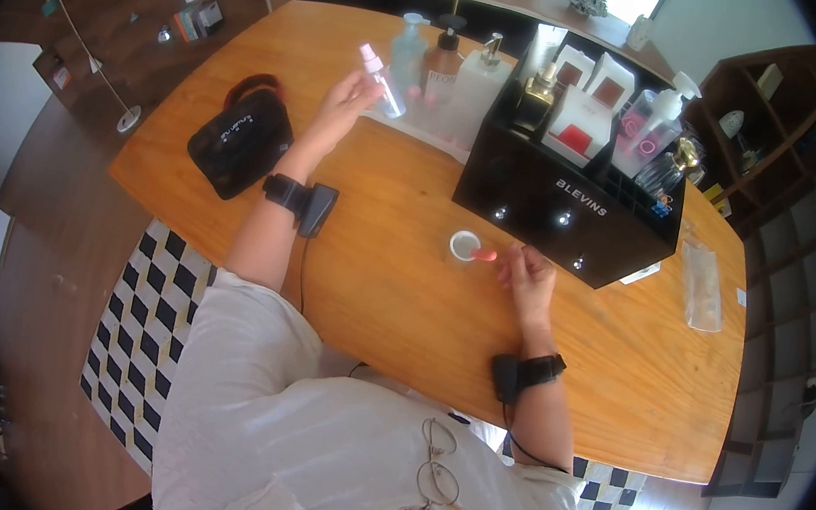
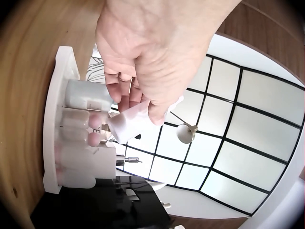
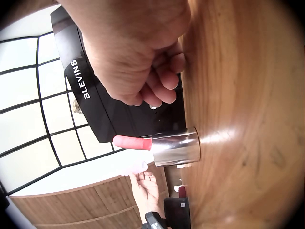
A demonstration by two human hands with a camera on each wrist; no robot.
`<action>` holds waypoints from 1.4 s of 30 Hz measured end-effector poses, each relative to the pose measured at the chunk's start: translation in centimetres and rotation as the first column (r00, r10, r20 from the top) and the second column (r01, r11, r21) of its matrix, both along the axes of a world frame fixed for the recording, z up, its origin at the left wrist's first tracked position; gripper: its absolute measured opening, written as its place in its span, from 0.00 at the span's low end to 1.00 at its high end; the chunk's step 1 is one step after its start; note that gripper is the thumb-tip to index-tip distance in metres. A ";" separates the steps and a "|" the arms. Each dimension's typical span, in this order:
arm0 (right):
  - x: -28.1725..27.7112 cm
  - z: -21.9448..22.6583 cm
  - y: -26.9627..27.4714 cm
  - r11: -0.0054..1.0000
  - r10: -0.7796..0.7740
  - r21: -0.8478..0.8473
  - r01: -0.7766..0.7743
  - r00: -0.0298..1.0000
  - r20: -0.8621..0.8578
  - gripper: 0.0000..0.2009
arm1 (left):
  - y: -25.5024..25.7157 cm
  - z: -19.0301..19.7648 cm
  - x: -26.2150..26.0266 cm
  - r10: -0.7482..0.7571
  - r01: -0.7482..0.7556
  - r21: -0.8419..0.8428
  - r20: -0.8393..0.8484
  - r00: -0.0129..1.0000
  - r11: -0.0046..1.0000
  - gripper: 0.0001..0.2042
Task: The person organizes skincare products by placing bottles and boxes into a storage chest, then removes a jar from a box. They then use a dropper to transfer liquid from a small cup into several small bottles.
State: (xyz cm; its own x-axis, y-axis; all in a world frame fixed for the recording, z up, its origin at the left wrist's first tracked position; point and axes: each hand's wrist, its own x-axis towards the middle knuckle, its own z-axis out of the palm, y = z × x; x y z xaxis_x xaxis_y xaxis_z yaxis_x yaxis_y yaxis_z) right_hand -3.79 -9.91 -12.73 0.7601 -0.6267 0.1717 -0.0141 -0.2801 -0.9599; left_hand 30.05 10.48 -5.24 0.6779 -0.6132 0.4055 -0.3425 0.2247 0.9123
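Observation:
My left hand (image 1: 348,102) holds a small clear spray bottle (image 1: 391,102) with a pale pink top, tilted over the white tray (image 2: 49,124) at the back of the table. On that tray stand a grey-blue pump bottle (image 1: 408,51), a brown pump bottle (image 1: 440,67), a white pump bottle (image 1: 484,80) and small pink-capped bottles (image 2: 95,119). My right hand (image 1: 531,284), fingers loosely curled and holding nothing, is low in front of the black drawer organizer (image 1: 526,193). Just left of it, a shiny silver cup (image 3: 177,149) contains a pink-red rounded stick (image 3: 132,142).
Perfume bottles, boxes and a clear pump bottle (image 1: 661,113) fill the organizer's top. A black bag (image 1: 240,143) with a red-and-black strap lies on the table's left. At the right lies a clear plastic pouch (image 1: 702,291). Cables run from both wrist cameras.

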 end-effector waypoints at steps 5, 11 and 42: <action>-0.2 0.8 0.2 1.000 -0.003 -0.006 0.003 1.000 -0.010 0.18 | 0.2 -1.3 -2.0 -0.106 0.102 0.099 0.039 0.994 0.990 0.17; 0.0 0.4 0.1 1.000 -0.001 0.016 0.001 1.000 0.004 0.18 | -1.0 -4.0 -4.1 -0.169 0.153 0.288 0.032 0.985 0.945 0.13; 0.0 0.3 -0.2 1.000 0.005 0.023 -0.005 1.000 -0.027 0.17 | -5.9 -5.3 3.3 0.096 -0.143 0.403 0.136 0.986 0.904 0.27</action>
State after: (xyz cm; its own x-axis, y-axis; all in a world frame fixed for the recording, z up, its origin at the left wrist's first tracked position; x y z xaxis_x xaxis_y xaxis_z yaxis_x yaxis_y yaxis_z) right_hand -3.83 -10.08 -12.46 0.7674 -0.6263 0.1370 -0.0386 -0.2584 -0.9653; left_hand 33.38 4.57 -10.52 0.7221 -0.6584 0.2124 -0.4471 -0.2097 0.8696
